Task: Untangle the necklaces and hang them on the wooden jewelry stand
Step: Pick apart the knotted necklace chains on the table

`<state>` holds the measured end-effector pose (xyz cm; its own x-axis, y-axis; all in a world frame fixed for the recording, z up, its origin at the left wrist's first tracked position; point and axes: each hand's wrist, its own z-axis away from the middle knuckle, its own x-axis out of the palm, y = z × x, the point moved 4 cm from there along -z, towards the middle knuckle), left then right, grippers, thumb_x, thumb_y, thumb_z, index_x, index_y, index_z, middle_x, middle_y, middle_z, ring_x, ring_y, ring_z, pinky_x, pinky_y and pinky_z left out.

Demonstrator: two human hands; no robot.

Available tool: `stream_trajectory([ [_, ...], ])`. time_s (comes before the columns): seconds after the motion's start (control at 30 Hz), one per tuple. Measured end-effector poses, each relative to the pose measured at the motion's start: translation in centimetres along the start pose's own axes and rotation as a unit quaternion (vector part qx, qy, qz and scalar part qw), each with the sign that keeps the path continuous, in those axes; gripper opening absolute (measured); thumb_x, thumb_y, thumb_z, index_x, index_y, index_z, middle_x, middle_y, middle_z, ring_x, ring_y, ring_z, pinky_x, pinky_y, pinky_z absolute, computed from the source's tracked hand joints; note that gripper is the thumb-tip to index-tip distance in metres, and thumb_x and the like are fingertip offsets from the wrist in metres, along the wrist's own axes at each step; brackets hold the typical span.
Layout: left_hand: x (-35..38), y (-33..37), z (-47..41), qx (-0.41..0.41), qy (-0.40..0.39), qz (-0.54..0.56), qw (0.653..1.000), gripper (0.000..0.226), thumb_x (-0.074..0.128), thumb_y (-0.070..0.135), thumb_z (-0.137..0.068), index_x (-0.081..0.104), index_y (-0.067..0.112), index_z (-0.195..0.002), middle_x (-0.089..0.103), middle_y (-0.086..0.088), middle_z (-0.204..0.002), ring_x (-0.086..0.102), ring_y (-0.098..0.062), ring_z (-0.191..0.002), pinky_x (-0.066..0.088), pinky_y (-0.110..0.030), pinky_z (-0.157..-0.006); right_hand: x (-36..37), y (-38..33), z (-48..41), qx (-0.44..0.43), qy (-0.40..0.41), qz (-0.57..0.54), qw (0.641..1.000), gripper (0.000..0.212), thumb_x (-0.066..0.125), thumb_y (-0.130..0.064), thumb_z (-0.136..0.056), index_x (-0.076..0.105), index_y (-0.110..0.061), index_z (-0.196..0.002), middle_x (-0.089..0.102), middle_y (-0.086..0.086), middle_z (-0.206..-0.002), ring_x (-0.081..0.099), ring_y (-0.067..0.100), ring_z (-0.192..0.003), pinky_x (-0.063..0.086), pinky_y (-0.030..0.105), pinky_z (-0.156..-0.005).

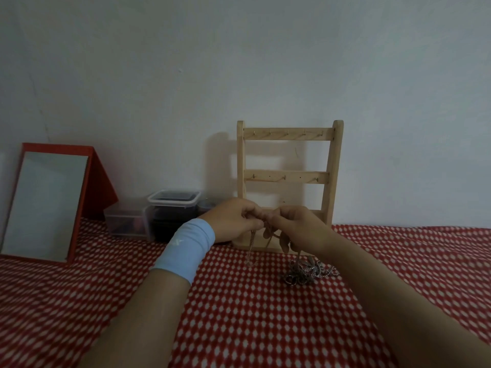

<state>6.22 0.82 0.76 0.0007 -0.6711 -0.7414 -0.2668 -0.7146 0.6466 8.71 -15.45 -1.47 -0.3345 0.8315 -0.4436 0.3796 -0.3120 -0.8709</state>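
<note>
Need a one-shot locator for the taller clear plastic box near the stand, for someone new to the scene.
Find the pale wooden ladder-shaped jewelry stand against the wall, on the red-and-white patterned cloth. Just left of its base sits the taller clear plastic box. Unlike the lower clear plastic box beside it, toward the red-framed mirror, it has a white-rimmed lid and dark contents.

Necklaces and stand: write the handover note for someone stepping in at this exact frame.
Left hand and right hand: fingers of both pinch the tangled necklaces, held up before the wooden jewelry stand.
One chain dangles below the left hand; the rest lies heaped on the red patterned cloth.
Done: nothing hung, visible hooks bare.
Left: separate the chains, hang each on a hook.
</note>
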Motion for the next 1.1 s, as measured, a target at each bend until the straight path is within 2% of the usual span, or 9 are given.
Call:
stream_trajectory([
  [0.3,-0.5,0.9,0.6,0.012,0.011,-0.08,0.997,0.018,0.064,0.029,-0.093,0.077,0.02,-0.102,0.073,0.008,-0.096,0.065,-0.005,-0.089,0.048,-0.017,-0.079,0.5,0.3,-0.2,-0.005,0.031,-0.009,0.999,0.03,0.061,-0.031,-0.101,0.073,-0.005,-0.093,0.076,0.005,-0.082,0.053,0.009,-0.046,0.04,0.017,-0.043],
  [0.47,-0.1,0.8,0.2,-0.014,0.007,-0.073,0.997,0.012,0.068,0.026,-0.09,0.068,0.02,-0.1,0.075,0.003,-0.09,0.072,-0.012,-0.081,0.058,-0.035,-0.083,0.1,0.1,0.0,-0.034,0.039,0.009,0.999,0.029,0.063,-0.03,-0.1,0.072,-0.005,-0.088,0.075,0.004,-0.078,0.051,0.009,-0.043,0.042,0.019,-0.044],
  [0.6,0.0,0.2,0.3,-0.012,-0.023,-0.078,0.997,0.007,0.075,0.023,-0.084,0.073,0.021,-0.089,0.071,0.009,-0.088,0.066,-0.01,-0.089,0.053,-0.024,-0.084,0.7,0.1,-0.1,-0.051,0.019,0.062,0.997,0.024,0.061,-0.028,-0.101,0.073,-0.008,-0.093,0.072,0.006,-0.072,0.049,0.003,-0.041,0.04,0.016,-0.043],
  [0.7,0.0,-0.7,0.1,-0.045,-0.022,0.005,0.999,0.01,0.072,0.024,-0.087,0.074,0.016,-0.093,0.072,0.002,-0.09,0.065,-0.013,-0.087,0.052,-0.03,-0.086,1.0,0.2,-0.2,-0.059,0.023,0.098,0.993,0.024,0.062,-0.03,-0.101,0.072,-0.009,-0.094,0.066,-0.001,-0.07,0.051,0.0,-0.043,0.039,0.01,-0.046],
  [0.8,0.2,-1.5,0.0,-0.106,0.004,0.148,0.983,0.011,0.064,0.019,-0.092,0.068,0.013,-0.084,0.066,-0.002,-0.077,0.059,-0.016,-0.07,0.05,-0.036,-0.078,0.7,0.4,-0.3,-0.066,0.015,0.066,0.996,0.008,0.07,-0.022,-0.095,0.072,-0.015,-0.093,0.074,-0.003,-0.083,0.067,0.001,-0.072,0.053,0.014,-0.069],
  [0.87,0.4,-1.5,-0.3,-0.125,0.009,0.204,0.971,0.011,0.061,0.016,-0.093,0.067,0.011,-0.085,0.065,-0.003,-0.078,0.058,-0.016,-0.068,0.048,-0.036,-0.077,0.7,0.4,-0.2,-0.063,-0.01,0.048,0.997,0.002,0.072,-0.017,-0.094,0.073,-0.017,-0.092,0.076,-0.003,-0.085,0.071,0.005,-0.079,0.055,0.016,-0.075],
  [0.93,0.6,-1.3,-0.7,-0.161,0.023,0.229,0.96,0.009,0.058,0.013,-0.093,0.064,0.007,-0.09,0.063,-0.006,-0.081,0.057,-0.019,-0.07,0.047,-0.035,-0.077,0.8,0.0,0.0,-0.06,-0.023,0.025,0.998,0.008,0.068,-0.015,-0.096,0.075,-0.013,-0.092,0.076,-0.001,-0.082,0.068,0.002,-0.069,0.052,0.013,-0.067],
  [1.0,0.8,-1.1,-0.8,-0.212,0.043,0.24,0.946,0.009,0.055,0.01,-0.093,0.06,0.003,-0.093,0.059,-0.013,-0.087,0.053,-0.023,-0.072,0.045,-0.034,-0.079,0.5,-0.1,0.1,-0.033,-0.025,0.01,0.999,0.013,0.066,-0.017,-0.098,0.078,-0.012,-0.095,0.073,-0.004,-0.072,0.056,-0.001,-0.049,0.043,0.011,-0.05],
  [1.1,0.8,-1.0,-0.7,-0.201,0.036,0.251,0.946,0.01,0.054,0.011,-0.093,0.061,0.004,-0.093,0.059,-0.011,-0.085,0.054,-0.02,-0.068,0.045,-0.033,-0.078,-0.1,0.2,-0.2,0.006,-0.017,0.011,1.0,0.017,0.067,-0.025,-0.097,0.08,-0.017,-0.091,0.066,0.005,-0.065,0.052,0.013,-0.053,0.045,0.022,-0.049],
])
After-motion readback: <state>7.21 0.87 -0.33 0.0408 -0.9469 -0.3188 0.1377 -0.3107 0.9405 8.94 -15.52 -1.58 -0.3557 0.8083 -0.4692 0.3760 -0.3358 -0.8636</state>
